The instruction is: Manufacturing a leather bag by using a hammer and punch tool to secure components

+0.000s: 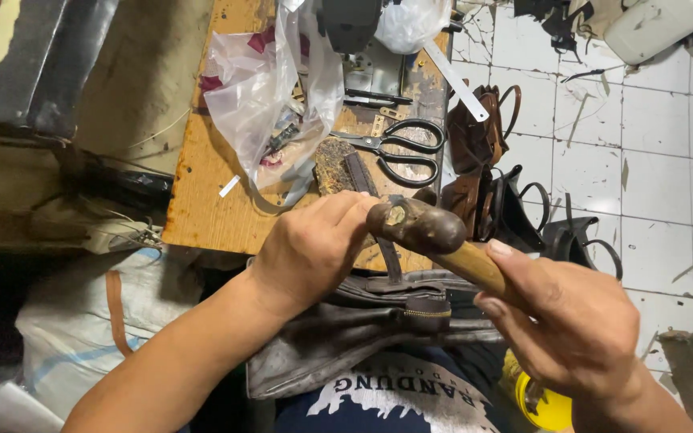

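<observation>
My right hand grips the wooden handle of a hammer, whose dark rounded metal head points left over the table edge. My left hand is closed on a dark leather strap and presses against the hammer head. The strap runs from the table down to a grey-brown leather bag with a zipper lying across my lap. Just behind the hammer lie a rough brown block and black-handled scissors.
A wooden work table carries a clear plastic bag of small parts, pliers and a sewing machine base. Brown and black bags hang at its right side over white floor tiles. A white sack lies left.
</observation>
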